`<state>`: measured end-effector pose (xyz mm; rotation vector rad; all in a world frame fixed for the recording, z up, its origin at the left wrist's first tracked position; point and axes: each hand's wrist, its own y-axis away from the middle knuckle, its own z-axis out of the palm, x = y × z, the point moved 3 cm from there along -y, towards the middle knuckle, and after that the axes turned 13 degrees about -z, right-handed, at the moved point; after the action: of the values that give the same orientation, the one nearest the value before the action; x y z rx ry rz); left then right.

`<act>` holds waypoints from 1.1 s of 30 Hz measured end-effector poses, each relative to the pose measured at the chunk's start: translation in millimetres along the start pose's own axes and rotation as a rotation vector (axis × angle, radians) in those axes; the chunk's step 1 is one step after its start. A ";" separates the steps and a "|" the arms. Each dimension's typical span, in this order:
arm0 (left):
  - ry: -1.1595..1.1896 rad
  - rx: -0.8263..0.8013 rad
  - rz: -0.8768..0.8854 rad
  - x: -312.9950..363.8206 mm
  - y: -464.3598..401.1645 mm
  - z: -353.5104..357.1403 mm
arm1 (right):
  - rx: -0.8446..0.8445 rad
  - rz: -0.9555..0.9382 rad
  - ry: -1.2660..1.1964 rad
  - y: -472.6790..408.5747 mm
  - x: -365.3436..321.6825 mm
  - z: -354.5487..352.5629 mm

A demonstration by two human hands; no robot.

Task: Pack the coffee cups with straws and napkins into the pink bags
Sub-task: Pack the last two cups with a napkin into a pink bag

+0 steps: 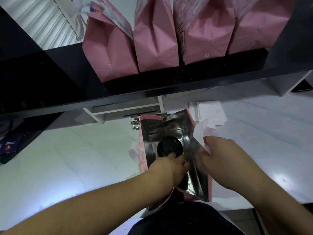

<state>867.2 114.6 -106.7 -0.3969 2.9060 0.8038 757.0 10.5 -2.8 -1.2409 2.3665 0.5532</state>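
The black-lidded coffee cup [169, 146] stands deep inside an open pink bag with a shiny foil lining [196, 167], which sits on the white counter [76, 158]. The left hand [169, 168] reaches into the mouth, fingertips curled on the lid's edge, probably to settle the cup upright. The right hand [225, 156] grips the bag's right wall together with a white paper napkin [201, 133], likely holding the mouth open. Four filled pink bags [157, 39] line the dark shelf [186, 78] above, out of the way.
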 end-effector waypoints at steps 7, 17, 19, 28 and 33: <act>-0.003 -0.031 0.076 -11.5 18.0 -17.8 | 0.042 0.008 -0.023 1.0 -1.9 -4.1; 1.062 0.403 -0.305 -179.4 16.1 -88.0 | 0.007 0.144 0.005 -9.7 15.9 5.3; 0.966 0.356 -0.554 -214.5 -6.9 -42.0 | 0.070 0.104 0.020 -8.4 14.9 6.1; 0.699 0.073 -0.564 -214.2 -91.3 74.0 | 0.062 0.140 0.093 -6.3 -0.5 1.8; 0.563 0.110 -0.465 -205.9 -118.1 80.9 | 0.033 0.160 0.082 -5.2 -7.9 1.6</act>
<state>1099.7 104.6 -200.0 -1.4200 3.0907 0.5129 765.7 13.9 -0.8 -1.0858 2.5488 0.5198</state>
